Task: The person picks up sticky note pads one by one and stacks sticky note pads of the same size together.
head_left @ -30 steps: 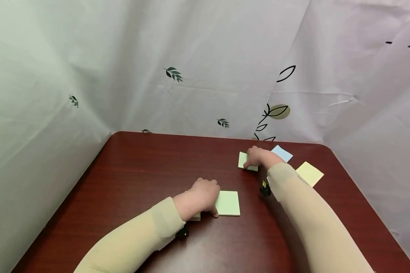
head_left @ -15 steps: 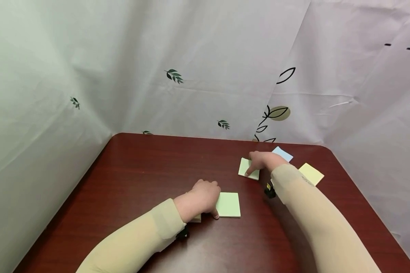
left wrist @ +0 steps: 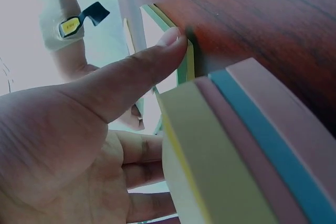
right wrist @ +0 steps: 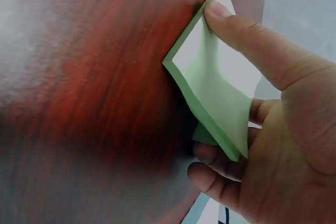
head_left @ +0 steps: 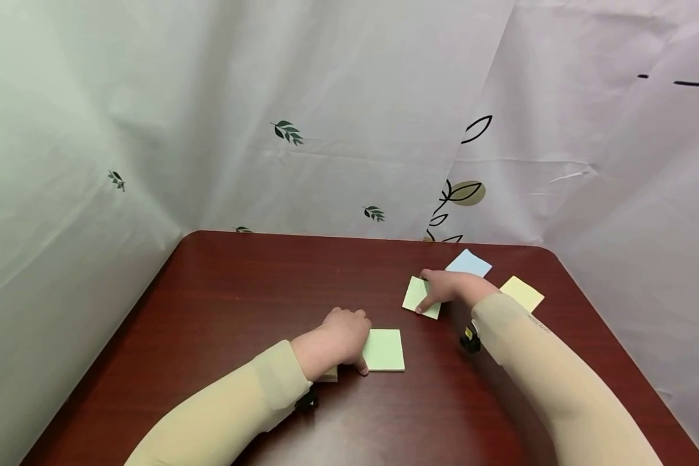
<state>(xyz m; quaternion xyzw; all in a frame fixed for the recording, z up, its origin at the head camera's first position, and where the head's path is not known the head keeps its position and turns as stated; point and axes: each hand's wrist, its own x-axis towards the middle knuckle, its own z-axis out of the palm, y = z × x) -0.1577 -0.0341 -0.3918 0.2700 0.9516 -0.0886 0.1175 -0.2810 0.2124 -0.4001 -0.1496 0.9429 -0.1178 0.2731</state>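
Left hand (head_left: pixel 340 338): grips near green pad (head_left: pixel 386 350)
Right hand (head_left: pixel 443 287): pinches far green pad (head_left: pixel 413 296)
Slip: possible if pinch loosens

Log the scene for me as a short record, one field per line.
Left hand: holds nearer green sticky-note pad, thumb at its near edge
Right hand: grips farther green sticky-note pad, thumb at its near edge
By left wrist: stack of sticky-note pads; yellow, pink, blue layers visible
Right side: blue pad, yellow pad
Surface: reddish-brown table
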